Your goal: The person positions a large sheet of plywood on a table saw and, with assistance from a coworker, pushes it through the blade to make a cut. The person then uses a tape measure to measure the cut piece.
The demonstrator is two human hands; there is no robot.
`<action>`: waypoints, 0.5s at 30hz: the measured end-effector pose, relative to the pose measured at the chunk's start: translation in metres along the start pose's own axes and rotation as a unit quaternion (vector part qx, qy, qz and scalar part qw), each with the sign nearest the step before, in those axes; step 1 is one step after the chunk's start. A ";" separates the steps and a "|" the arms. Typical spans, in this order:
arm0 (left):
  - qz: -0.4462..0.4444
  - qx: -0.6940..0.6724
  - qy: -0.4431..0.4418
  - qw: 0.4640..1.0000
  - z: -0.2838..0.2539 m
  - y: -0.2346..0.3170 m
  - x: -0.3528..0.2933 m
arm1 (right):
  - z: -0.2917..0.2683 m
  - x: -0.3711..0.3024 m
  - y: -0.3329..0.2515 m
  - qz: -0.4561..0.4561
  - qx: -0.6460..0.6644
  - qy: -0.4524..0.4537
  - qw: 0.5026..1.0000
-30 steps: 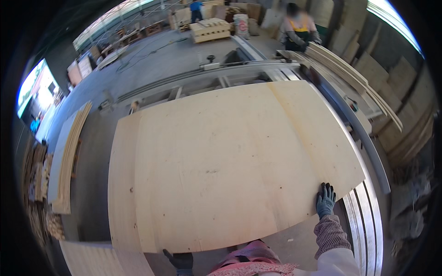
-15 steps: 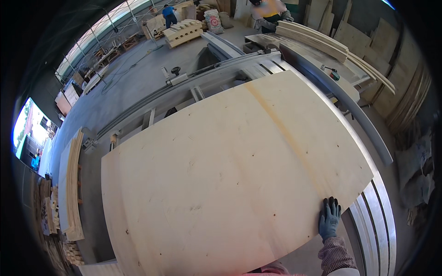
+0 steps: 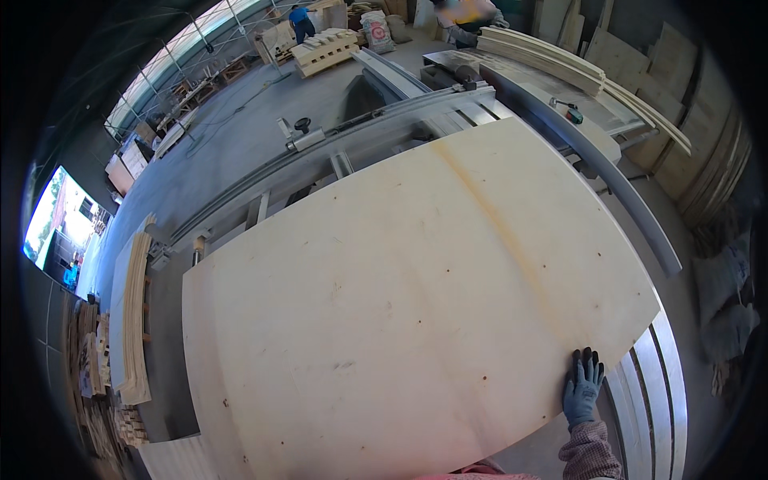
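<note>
A large pale plywood sheet (image 3: 384,312) lies flat across the sliding machine table, with a yellowish streak and small dark knots on its face. Near the sheet's front right corner rests my right hand (image 3: 583,390), in a blue-grey glove with dark fingertips. Its fingers point away from me, stretched out on the wood by the edge. Slotted metal table slats (image 3: 642,384) show just right of that hand. My left hand is out of view.
A long metal rail (image 3: 240,212) runs behind the sheet, and a grey guard bar (image 3: 616,188) curves along its right. Beyond are stacked boards (image 3: 544,56), a cordless drill (image 3: 574,115) and a person (image 3: 472,16). Another person (image 3: 301,24) stands farther back. Plywood sheets (image 3: 134,320) are piled left.
The plywood sheet has slid slightly right, covering more of the bright metal strip along its right edge. My right hand has moved with it, and the view has shifted a little.
</note>
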State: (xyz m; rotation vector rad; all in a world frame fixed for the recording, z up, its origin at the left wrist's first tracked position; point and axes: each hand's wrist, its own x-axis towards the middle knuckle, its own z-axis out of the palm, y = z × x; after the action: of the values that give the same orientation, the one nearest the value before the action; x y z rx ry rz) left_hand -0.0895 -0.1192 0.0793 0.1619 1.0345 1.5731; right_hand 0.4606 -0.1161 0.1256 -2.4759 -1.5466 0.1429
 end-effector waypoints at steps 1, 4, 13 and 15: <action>0.000 0.001 0.001 1.000 0.001 -0.001 -0.001 | 0.000 0.003 0.003 0.006 0.009 0.000 1.000; 0.000 0.003 0.002 1.000 0.005 -0.005 -0.004 | -0.002 0.014 0.019 0.007 0.010 0.000 1.000; 0.013 0.004 0.009 1.000 0.014 -0.018 -0.018 | -0.014 0.047 0.064 0.009 0.008 0.032 0.999; 0.016 0.006 0.009 1.000 0.016 -0.021 -0.020 | -0.018 0.057 0.070 0.001 0.000 0.041 0.999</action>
State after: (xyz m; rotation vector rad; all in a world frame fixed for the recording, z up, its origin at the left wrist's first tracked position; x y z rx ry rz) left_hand -0.0584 -0.1299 0.0836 0.1728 1.0613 1.5995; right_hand 0.5502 -0.0966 0.1282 -2.4508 -1.5097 0.0418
